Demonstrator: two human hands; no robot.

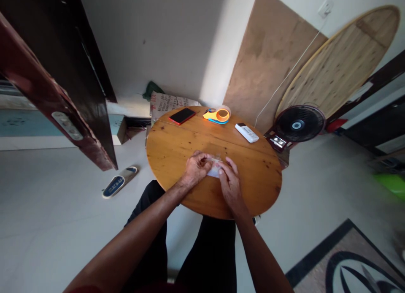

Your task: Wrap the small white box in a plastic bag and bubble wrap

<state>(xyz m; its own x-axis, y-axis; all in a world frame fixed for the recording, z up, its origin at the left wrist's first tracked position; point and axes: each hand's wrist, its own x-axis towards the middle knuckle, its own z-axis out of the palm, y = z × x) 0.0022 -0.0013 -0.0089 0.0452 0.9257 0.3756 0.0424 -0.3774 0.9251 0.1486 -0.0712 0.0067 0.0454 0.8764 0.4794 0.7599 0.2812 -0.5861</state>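
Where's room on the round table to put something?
Left of the left hand, nearer than the phone; also right of the right hand, nearer than the white device. Crowded: the middle, both hands at a small pale piece, and between phone and device, where a yellow tape dispenser sits.

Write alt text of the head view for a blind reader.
A person's left hand and right hand handle a small, flat, pale item over a round brown wooden table. Beyond lie a red-edged black phone, an orange-and-blue tape dispenser and a white rectangular device.
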